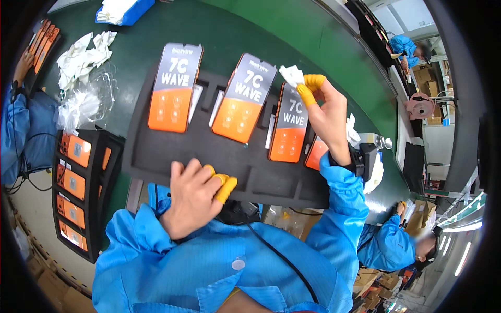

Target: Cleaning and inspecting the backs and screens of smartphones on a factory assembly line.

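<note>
Across a black foam tray (209, 151) lie several smartphones with grey and orange front films: a left phone (169, 99), a middle phone (242, 101), a third phone (288, 133) and a partly covered right phone (316, 154). My right hand (326, 109), in yellow finger cots, pinches a crumpled white wipe (292, 76) above the third phone's top end. Over the tray's near edge, my left hand (195, 193) is closed, fingers curled and two fingertips in yellow cots. Whatever its fingers may hold is hidden.
At left, stacked black trays (78, 193) hold orange phones, beside clear plastic bags (81, 107) and white wipes (86, 57). A blue bin (128, 15) stands at the far edge. A metal-topped dispenser (383, 142) is at right. Co-workers sit at left (31, 125) and right (391, 248).
</note>
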The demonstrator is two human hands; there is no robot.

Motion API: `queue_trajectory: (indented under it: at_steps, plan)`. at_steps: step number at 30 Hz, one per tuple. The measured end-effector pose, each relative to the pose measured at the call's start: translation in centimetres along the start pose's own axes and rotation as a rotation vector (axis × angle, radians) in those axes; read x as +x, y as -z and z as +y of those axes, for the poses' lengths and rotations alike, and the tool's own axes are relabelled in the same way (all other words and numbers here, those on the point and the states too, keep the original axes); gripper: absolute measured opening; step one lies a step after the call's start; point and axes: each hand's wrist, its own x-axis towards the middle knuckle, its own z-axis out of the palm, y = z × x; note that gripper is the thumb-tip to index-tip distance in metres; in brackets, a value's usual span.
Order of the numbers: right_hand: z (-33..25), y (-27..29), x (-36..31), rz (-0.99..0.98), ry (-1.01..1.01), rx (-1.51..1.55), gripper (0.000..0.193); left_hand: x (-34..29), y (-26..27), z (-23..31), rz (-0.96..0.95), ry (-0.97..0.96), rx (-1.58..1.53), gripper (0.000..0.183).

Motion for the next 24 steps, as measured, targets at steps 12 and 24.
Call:
queue_trajectory:
  at_steps: [12,24]
  plan:
    - [-0.2,-7.4,-1.1,-0.133,0.260,-0.253,0.023,1.1,-0.6,-0.4,-0.049,0.093,0.341,0.032]
    - [0.1,-8.0,2.1,-0.035,0.314,-0.223,0.019,1.0,-0.8,-0.9,0.119,0.051,0.390,0.017]
